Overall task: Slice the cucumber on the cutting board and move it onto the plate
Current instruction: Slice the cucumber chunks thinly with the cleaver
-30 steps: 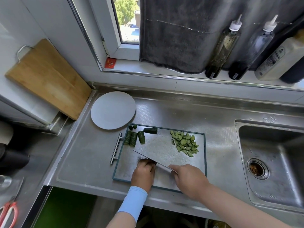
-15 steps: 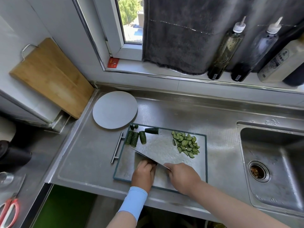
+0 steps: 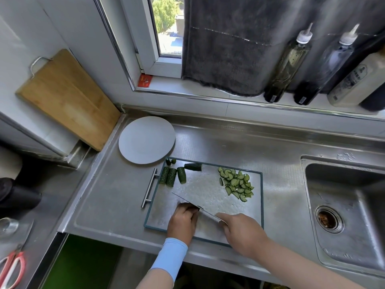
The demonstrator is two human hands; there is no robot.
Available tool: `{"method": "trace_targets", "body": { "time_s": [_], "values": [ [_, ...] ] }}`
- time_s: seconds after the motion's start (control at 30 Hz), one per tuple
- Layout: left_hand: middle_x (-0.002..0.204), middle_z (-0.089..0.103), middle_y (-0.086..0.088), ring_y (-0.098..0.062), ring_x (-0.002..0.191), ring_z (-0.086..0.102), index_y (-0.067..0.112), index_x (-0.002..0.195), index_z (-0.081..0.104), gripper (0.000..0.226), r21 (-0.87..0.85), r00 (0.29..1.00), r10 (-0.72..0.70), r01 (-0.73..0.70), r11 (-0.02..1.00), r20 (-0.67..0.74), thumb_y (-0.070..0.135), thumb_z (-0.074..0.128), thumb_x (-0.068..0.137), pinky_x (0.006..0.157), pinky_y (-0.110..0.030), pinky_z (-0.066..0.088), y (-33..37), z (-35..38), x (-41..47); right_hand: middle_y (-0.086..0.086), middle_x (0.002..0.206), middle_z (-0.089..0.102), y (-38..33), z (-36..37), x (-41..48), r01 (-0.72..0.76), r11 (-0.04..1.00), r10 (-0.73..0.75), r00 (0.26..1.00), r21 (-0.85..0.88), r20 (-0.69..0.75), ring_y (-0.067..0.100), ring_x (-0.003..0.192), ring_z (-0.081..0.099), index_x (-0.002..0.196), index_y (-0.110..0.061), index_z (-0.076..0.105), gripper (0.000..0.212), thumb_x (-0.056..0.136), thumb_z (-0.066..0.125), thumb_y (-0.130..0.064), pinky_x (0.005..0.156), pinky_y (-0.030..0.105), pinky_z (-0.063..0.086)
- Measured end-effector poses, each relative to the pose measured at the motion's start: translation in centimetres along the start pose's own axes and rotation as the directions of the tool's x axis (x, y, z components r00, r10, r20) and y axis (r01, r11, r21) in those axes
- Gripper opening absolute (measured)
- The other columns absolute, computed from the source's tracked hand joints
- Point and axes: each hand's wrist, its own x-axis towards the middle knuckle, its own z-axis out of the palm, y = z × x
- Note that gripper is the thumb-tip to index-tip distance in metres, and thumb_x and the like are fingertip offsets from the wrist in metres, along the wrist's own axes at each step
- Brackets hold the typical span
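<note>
Cucumber slices (image 3: 236, 184) and cucumber chunks (image 3: 171, 177) lie on the cutting board (image 3: 261, 195), beyond both hands. At the board's near edge the right hand (image 3: 243, 232) has its grip closed round the handle of the knife (image 3: 193, 204), forefinger laid toward the blade. The blade is seen edge-on and slants from that hand to the far left. The left hand (image 3: 183, 221), in a light blue sleeve (image 3: 170, 255), rests on the board with its fingers curled, knuckles against the left face of the blade. Whether its grip holds a piece I cannot tell, as the fingers hide what is under them.

The slices, half-moons, are heaped at the board's far right. Three chunks stand side by side at the far left, a fourth lies crosswise just right of them, and two small end stubs (image 3: 170, 161) sit in the far left corner. The board has a teal rim and a metal bar handle (image 3: 149, 187) on its left side.

The plate (image 3: 146, 139), round and pale grey, sits on the steel table (image 3: 116, 195) just beyond the board's far left corner. A sink (image 3: 343, 205) is sunk in on the right. A wooden board (image 3: 66, 99) leans against the left wall, and bottles (image 3: 291, 59) and a dark towel (image 3: 225, 49) are at the window sill.
</note>
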Motion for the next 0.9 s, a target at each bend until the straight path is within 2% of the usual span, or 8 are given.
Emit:
{"method": "trace_targets", "body": {
  "time_s": [0.13,0.23,0.43,0.5,0.6,0.67,0.73,0.9],
  "values": [
    [0.091,0.069,-0.001,-0.015,0.086,0.062,0.014,0.084,0.076,0.021,-0.024,1.0,-0.015,0.015,1.0,-0.012,0.002,0.083,0.067,0.081,-0.018,0.047,0.0,0.0,0.0,-0.006,0.071,0.058,-0.2,-0.3,0.6,-0.014,0.999,0.012,0.999,0.037,0.045,0.022,0.071,0.056,0.098,-0.031,0.054,0.019,0.103,0.037,-0.026,0.064,0.034,0.044],
    [0.088,0.069,0.0,-0.014,0.084,0.061,0.013,0.082,0.076,0.021,-0.023,1.0,-0.02,0.02,1.0,-0.007,0.001,0.082,0.067,0.078,-0.017,0.047,0.0,0.0,0.0,-0.007,0.069,0.053,-0.8,-0.2,1.4,-0.03,0.999,0.028,0.997,0.033,0.077,0.021,0.069,0.052,0.088,-0.032,0.049,0.021,0.102,0.037,-0.022,0.06,0.033,0.037],
    [0.086,0.068,0.0,-0.013,0.083,0.058,0.012,0.08,0.075,0.018,-0.011,1.0,-0.022,0.021,1.0,-0.007,0.002,0.083,0.067,0.073,-0.018,0.047,-0.1,0.2,-0.2,0.003,0.083,0.064,-1.6,0.4,2.6,-0.04,0.999,0.039,0.997,0.027,0.068,0.026,0.077,0.057,0.103,-0.028,0.061,0.025,0.101,0.037,-0.021,0.063,0.033,0.041],
    [0.085,0.067,0.0,-0.015,0.081,0.059,0.013,0.081,0.075,0.018,-0.008,1.0,-0.023,0.023,1.0,-0.012,0.003,0.083,0.068,0.07,-0.021,0.049,0.1,0.1,-0.2,0.004,0.086,0.066,-1.6,0.4,2.5,-0.032,0.999,0.031,0.998,0.02,0.063,0.027,0.078,0.059,0.108,-0.03,0.06,0.026,0.1,0.037,-0.021,0.063,0.033,0.042],
    [0.082,0.067,-0.001,-0.019,0.075,0.061,0.014,0.082,0.075,0.02,-0.018,0.998,-0.064,0.063,0.998,-0.022,0.004,0.084,0.067,0.066,-0.024,0.05,0.3,-0.1,-0.3,0.002,0.081,0.061,-1.4,0.7,2.1,-0.012,1.0,0.013,0.999,-0.026,0.034,0.027,0.075,0.057,0.113,-0.031,0.057,0.025,0.1,0.037,-0.023,0.063,0.035,0.042],
    [0.083,0.068,-0.002,-0.019,0.076,0.063,0.015,0.084,0.076,0.023,-0.017,0.997,-0.076,0.076,0.997,-0.026,0.005,0.086,0.066,0.068,-0.024,0.051,0.4,-0.2,-0.3,-0.002,0.078,0.057,-1.4,0.8,1.6,-0.002,0.999,0.002,1.0,-0.032,0.011,0.025,0.072,0.052,0.12,-0.033,0.056,0.027,0.103,0.036,-0.026,0.064,0.035,0.042],
    [0.086,0.069,-0.002,-0.016,0.08,0.062,0.015,0.084,0.076,0.024,-0.018,0.996,-0.078,0.078,0.997,-0.035,0.004,0.086,0.065,0.072,-0.021,0.049,0.4,-0.2,-0.2,-0.002,0.081,0.061,-1.4,0.8,1.0,0.006,1.0,-0.006,1.0,-0.015,0.003,0.026,0.075,0.054,0.127,-0.035,0.054,0.031,0.103,0.036,-0.028,0.067,0.035,0.045],
    [0.087,0.07,-0.002,-0.019,0.079,0.066,0.015,0.084,0.076,0.024,-0.02,0.994,-0.105,0.105,0.994,-0.025,0.005,0.086,0.065,0.073,-0.022,0.051,0.8,-0.4,-0.2,0.005,0.088,0.069,-0.7,0.6,-0.1,0.004,1.0,-0.004,1.0,-0.018,-0.008,0.029,0.082,0.061,0.124,-0.026,0.056,0.028,0.104,0.036,-0.029,0.072,0.038,0.05]
  ]
}}
